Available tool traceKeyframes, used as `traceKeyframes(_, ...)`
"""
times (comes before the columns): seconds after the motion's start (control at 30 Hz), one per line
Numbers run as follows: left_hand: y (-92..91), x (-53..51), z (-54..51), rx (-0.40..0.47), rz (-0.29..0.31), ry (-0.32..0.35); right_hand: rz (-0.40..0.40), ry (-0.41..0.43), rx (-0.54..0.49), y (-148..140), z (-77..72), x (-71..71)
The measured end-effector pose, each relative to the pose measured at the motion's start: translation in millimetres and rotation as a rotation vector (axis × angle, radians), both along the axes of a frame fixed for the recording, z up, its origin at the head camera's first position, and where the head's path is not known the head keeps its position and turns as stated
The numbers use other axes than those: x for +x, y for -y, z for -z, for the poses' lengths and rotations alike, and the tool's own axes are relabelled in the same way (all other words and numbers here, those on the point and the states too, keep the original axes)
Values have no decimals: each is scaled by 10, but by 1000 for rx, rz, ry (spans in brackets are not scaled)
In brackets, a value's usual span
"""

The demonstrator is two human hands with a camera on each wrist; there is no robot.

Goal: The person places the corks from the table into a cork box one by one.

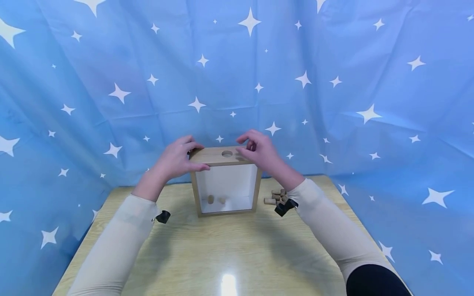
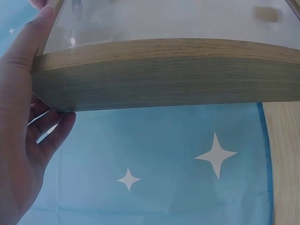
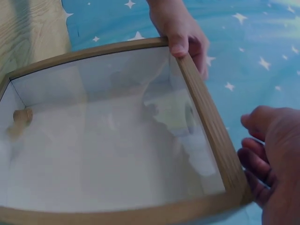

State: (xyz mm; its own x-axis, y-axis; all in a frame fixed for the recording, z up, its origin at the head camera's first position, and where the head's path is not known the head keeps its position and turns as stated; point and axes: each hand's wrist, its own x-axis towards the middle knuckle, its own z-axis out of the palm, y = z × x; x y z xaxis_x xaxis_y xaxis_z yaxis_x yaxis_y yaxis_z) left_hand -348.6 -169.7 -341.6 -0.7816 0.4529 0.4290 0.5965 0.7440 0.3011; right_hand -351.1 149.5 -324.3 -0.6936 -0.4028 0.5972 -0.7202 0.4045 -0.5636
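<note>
A shallow wooden-framed box (image 1: 213,154) with a clear front stands upright, a round hole in its top edge. My left hand (image 1: 174,159) grips the top left corner, thumb in front and fingers behind; the left wrist view shows this hand (image 2: 21,112) around the frame (image 2: 164,84). By the top right corner is my right hand (image 1: 262,152), fingers loosely bent, nothing visible in them; in the right wrist view this hand (image 3: 281,159) is beside the frame (image 3: 206,112). Inside, low down, are a cork (image 1: 210,199) and a second, blurred piece (image 1: 222,200).
Several corks (image 1: 270,201) lie in a small pile on the table (image 1: 222,246), right of the box and partly behind my right forearm. A blue curtain (image 1: 237,74) with white stars hangs behind the table and along both sides.
</note>
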Motion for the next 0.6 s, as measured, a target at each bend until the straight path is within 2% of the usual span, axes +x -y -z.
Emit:
traceKeyframes(0.23, 13, 4, 0, -11, -5, 11, 73, 14, -26, -339, 81, 91)
traceKeyframes(0.43, 26, 14, -17, -11, -8, 13, 86, -4, -100, -665, 281, 148)
traceKeyframes(0.53, 19, 6, -19, -16, -3, 15, 123, 25, -103, -865, 409, 204)
traceKeyframes(0.6, 17, 9, -24, -19, -4, 22, 164, 65, -71, -1009, 521, 238)
